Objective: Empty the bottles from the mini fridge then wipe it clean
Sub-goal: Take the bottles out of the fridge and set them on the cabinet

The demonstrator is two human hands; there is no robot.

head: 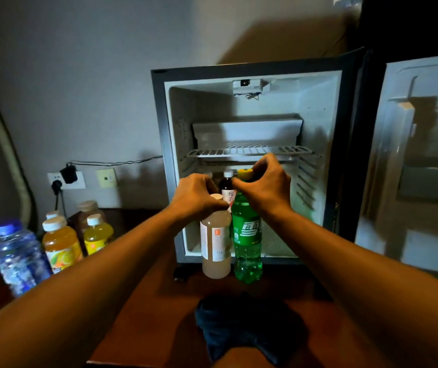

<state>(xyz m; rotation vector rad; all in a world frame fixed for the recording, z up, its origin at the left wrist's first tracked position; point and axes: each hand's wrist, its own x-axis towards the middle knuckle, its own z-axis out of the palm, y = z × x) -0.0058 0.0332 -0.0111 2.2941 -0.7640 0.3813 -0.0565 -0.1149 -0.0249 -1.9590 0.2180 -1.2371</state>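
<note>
Holding two bottles by their tops, the left hand point(199, 197) grips the pale bottle point(216, 251) and the right hand point(265, 187) grips the green bottle point(247, 235), likely lifting both out of the open fridge point(318, 123). One dark bottle point(227, 185) waits inside. Other bottles point(61, 243) stand left; a cloth point(249, 328) lies near.

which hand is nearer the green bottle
Right. The right hand grips the green bottle by its neck; the left hand holds the pale bottle beside it.
</note>
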